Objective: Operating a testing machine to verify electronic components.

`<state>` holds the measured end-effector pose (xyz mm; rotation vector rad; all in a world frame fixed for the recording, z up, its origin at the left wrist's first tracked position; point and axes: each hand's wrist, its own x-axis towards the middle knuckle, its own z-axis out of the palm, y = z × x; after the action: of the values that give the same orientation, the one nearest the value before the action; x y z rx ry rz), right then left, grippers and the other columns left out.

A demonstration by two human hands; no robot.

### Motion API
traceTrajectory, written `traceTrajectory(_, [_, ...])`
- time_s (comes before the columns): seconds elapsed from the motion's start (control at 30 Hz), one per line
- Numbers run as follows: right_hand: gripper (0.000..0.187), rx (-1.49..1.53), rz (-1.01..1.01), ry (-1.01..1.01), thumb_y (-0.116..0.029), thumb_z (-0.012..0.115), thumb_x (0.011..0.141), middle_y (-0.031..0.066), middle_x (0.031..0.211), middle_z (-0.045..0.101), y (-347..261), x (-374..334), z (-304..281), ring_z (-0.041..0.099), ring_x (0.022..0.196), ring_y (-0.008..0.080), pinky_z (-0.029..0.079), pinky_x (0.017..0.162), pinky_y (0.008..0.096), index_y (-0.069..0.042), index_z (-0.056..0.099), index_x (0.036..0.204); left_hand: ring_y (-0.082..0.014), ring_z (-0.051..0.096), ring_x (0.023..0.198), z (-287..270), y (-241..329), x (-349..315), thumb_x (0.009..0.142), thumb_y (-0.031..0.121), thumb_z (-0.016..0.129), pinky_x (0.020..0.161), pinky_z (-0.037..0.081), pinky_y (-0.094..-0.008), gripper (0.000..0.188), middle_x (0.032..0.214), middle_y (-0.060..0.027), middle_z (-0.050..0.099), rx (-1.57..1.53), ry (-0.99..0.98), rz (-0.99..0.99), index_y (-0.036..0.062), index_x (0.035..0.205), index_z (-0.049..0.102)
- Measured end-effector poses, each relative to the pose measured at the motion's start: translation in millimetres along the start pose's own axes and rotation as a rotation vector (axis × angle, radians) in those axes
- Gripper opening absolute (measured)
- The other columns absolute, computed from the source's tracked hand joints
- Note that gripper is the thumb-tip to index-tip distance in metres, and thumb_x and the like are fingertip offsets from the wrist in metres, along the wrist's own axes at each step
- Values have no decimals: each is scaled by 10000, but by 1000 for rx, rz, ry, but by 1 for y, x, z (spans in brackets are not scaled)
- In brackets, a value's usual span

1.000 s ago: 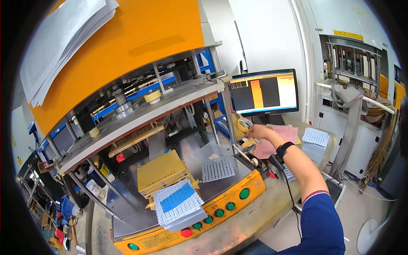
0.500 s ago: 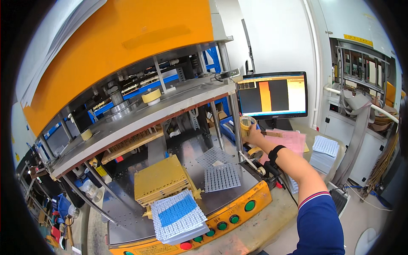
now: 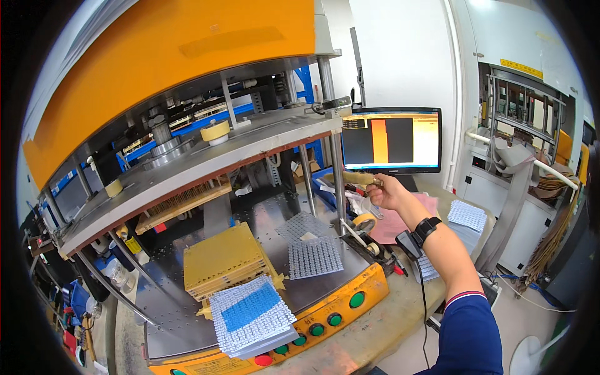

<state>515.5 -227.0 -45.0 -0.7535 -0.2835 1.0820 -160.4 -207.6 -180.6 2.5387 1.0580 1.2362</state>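
My right hand [image 3: 389,192] is closed by the right post of the press, in front of the monitor. Its fingers grip a roll of yellowish tape [image 3: 359,178], now turned nearly edge-on. Below the hand, another tape roll [image 3: 364,222] lies among tools on the bench, beside pink sheets [image 3: 400,222]. My left hand is out of view. On the press bed stands a yellow fixture block [image 3: 225,256]. A stack of white studded sheets with a blue patch [image 3: 250,312] leans at its front, and grey perforated panels [image 3: 315,257] lie to its right.
The orange press [image 3: 187,50] has a raised metal plate on posts and a front panel with green buttons [image 3: 334,319] and a red one [image 3: 264,360]. A monitor [image 3: 392,140] stands behind my hand. More white sheets [image 3: 465,215] are stacked at the right. A black cable hangs from my wrist.
My right hand has lifted slightly and drawn to the right with the tape roll, which has turned from face-on to nearly edge-on. The view has shifted a little.
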Motion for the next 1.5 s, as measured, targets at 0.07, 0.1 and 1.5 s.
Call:
traceTrajectory(0.07, [166,-4,13,-67,-218,430,972,1,696,451,-1,-18,0,381,514,66,326,462,202,-96,518,1041,-333,602,845,0,-2,0,867,166,620,768,473,-416,165,944,-143,657,14,-1,10,54,981,657])
traceTrajectory(0.1, [222,-19,-2,-177,-210,468,972,48,761,506,1,-25,1,452,557,110,381,497,221,-83,525,1146,-333,604,846,-1,-3,-2,865,166,621,766,474,-417,161,940,-141,659,42,4,12,57,975,660])
traceTrajectory(1.5, [170,-1619,-398,-579,-154,506,938,40,1017,628,208,-20,277,573,985,150,435,900,282,-61,625,1016,-374,508,1133,-18,-16,7,798,153,650,966,411,-469,267,1169,-150,561,-47,-63,-17,92,1058,643])
